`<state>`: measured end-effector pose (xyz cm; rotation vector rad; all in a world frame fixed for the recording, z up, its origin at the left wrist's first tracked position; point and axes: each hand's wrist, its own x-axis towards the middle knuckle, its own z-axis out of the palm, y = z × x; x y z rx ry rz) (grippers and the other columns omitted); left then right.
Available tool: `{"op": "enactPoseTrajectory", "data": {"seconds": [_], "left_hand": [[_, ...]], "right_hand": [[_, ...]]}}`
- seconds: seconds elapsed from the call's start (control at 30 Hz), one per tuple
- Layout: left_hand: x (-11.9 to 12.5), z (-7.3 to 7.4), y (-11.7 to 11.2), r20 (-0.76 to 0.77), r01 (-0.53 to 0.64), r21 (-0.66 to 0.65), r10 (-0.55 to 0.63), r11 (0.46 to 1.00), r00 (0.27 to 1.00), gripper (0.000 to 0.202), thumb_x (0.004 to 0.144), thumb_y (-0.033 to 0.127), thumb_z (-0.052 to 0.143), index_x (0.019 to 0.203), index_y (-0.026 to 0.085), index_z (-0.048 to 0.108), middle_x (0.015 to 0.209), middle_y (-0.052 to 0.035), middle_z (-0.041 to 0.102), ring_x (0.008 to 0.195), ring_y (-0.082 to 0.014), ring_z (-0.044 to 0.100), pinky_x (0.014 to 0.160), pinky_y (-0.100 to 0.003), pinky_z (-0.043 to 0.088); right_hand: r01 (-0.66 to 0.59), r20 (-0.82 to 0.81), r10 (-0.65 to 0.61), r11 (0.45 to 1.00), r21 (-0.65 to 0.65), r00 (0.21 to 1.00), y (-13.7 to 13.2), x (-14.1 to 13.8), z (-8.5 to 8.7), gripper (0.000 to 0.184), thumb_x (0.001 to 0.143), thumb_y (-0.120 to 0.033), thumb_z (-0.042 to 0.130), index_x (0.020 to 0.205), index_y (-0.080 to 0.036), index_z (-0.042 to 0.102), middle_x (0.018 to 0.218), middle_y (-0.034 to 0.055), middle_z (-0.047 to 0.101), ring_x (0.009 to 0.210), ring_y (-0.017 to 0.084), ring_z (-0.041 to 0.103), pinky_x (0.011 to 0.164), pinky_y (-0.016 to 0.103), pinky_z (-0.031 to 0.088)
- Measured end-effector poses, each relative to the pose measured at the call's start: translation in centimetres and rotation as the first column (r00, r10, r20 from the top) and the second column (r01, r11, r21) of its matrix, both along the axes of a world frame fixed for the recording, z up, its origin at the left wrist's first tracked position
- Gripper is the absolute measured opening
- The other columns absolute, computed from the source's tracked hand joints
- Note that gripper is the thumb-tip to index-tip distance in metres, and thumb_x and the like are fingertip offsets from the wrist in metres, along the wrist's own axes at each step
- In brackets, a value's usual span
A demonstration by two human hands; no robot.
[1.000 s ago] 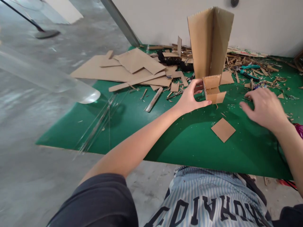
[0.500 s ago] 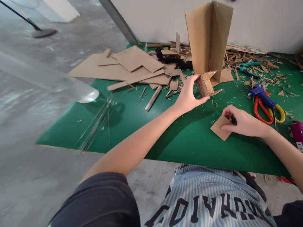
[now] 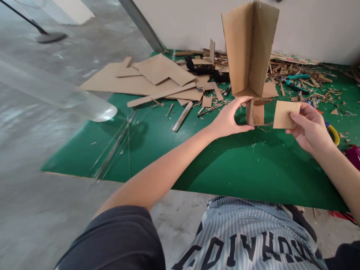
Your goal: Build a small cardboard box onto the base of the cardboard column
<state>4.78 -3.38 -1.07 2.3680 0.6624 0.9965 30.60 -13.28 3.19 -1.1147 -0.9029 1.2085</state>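
My left hand (image 3: 229, 118) grips a small cardboard box (image 3: 258, 114) between thumb and fingers, its open side turned to the right. In my right hand (image 3: 311, 125) a flat square cardboard piece (image 3: 284, 114) is pinched at its right edge. The square stands upright just to the right of the box, beside its open side. Behind the box rises a tall folded cardboard piece (image 3: 251, 48), standing on end with a vertical crease.
Cardboard sheets (image 3: 165, 71) and scraps lie at the back left of the green table (image 3: 225, 165). Teal-handled pliers (image 3: 296, 82) rest among shavings at the right. Yellow-handled scissors (image 3: 333, 134) are partly hidden behind my right hand. A purple object (image 3: 353, 155) sits at the right edge.
My right hand has lifted the cardboard square off the table up to the box. My left hand has moved slightly right and turned the box. The glue gun is now mostly covered.
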Motion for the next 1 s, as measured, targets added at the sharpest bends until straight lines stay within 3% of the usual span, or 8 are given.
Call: {"op": "enactPoseTrajectory", "data": {"seconds": [0.1, 0.23, 0.37, 0.43, 0.57, 0.77, 1.0], "left_hand": [[0.0, 0.0, 0.0, -0.023, 0.001, 0.040, 0.000, 0.999, 1.000, 0.094, 0.077, 0.074, 0.074, 0.148, 0.020, 0.044, 0.151, -0.0167, 0.057, 0.136, -0.0322, 0.059, 0.111, -0.044, 0.055], [-0.1, -0.1, -0.1, -0.048, -0.010, 0.128, 0.017, 0.992, 0.999, 0.088, 0.082, 0.070, 0.072, 0.150, 0.021, 0.044, 0.151, -0.0165, 0.057, 0.138, -0.0321, 0.058, 0.114, -0.046, 0.053], [-0.1, -0.2, -0.3, -0.060, 0.035, 0.244, -0.021, 0.969, 0.998, 0.076, 0.091, 0.054, 0.070, 0.153, 0.023, 0.040, 0.155, -0.0157, 0.054, 0.144, -0.0320, 0.053, 0.118, -0.051, 0.048], [0.0, -0.3, -0.4, -0.054, 0.053, 0.278, -0.040, 0.959, 0.998, 0.074, 0.091, 0.046, 0.072, 0.154, 0.023, 0.038, 0.155, -0.0157, 0.054, 0.146, -0.0316, 0.052, 0.118, -0.052, 0.047], [0.1, -0.3, -0.6, -0.055, 0.037, 0.278, -0.022, 0.960, 0.998, 0.077, 0.089, 0.038, 0.075, 0.154, 0.024, 0.036, 0.155, -0.0150, 0.054, 0.144, -0.0307, 0.053, 0.117, -0.051, 0.048], [0.3, 0.1, -1.2, -0.060, 0.066, 0.363, -0.047, 0.929, 0.997, 0.074, 0.093, 0.036, 0.072, 0.155, 0.023, 0.034, 0.154, -0.0163, 0.055, 0.146, -0.0293, 0.052, 0.117, -0.049, 0.048], [0.4, 0.0, -1.0, -0.023, 0.046, 0.424, -0.040, 0.904, 0.999, 0.074, 0.094, 0.037, 0.070, 0.156, 0.023, 0.033, 0.152, -0.0166, 0.056, 0.145, -0.0294, 0.053, 0.115, -0.048, 0.049]], "right_hand": [[0.052, -0.011, -0.052, 0.998, -0.029, 0.999, -0.2, -0.3, 0.2, 0.054, 0.054, -0.041, 0.098, 0.088, -0.023, 0.060, 0.078, -0.0044, 0.057, 0.057, 0.007, 0.052, 0.035, 0.018, 0.042], [0.048, 0.004, -0.048, 0.999, 0.001, 0.999, -0.3, -0.6, 0.4, 0.055, 0.051, -0.042, 0.100, 0.080, -0.022, 0.058, 0.076, -0.0038, 0.058, 0.058, 0.007, 0.052, 0.038, 0.019, 0.045], [0.030, 0.048, -0.031, 0.999, 0.015, 0.998, -0.6, -0.9, 0.4, 0.051, 0.054, -0.042, 0.099, 0.076, -0.021, 0.058, 0.069, -0.0039, 0.054, 0.048, 0.003, 0.037, 0.033, 0.018, 0.024], [0.016, 0.063, -0.017, 1.000, 0.010, 0.998, -0.7, -1.0, 0.4, 0.050, 0.054, -0.044, 0.099, 0.075, -0.021, 0.059, 0.068, -0.0036, 0.054, 0.048, 0.003, 0.034, 0.034, 0.018, 0.018], [-0.011, 0.101, 0.013, 1.000, -0.012, 0.995, -0.8, -1.4, 0.0, 0.050, 0.055, -0.046, 0.098, 0.075, -0.020, 0.061, 0.065, -0.0036, 0.053, 0.046, 0.002, 0.032, 0.036, 0.019, 0.017], [-0.014, 0.070, 0.019, 0.997, -0.074, 0.997, -0.7, -1.9, -0.2, 0.059, 0.044, -0.047, 0.101, 0.066, -0.018, 0.055, 0.058, -0.0055, 0.048, 0.043, 0.001, 0.030, 0.038, 0.019, 0.015], [-0.052, 0.041, 0.054, 0.997, -0.053, 0.998, -0.6, -2.1, -0.3, 0.057, 0.045, -0.045, 0.102, 0.064, -0.016, 0.056, 0.057, -0.0052, 0.050, 0.041, -0.001, 0.030, 0.037, 0.018, 0.015]]}}
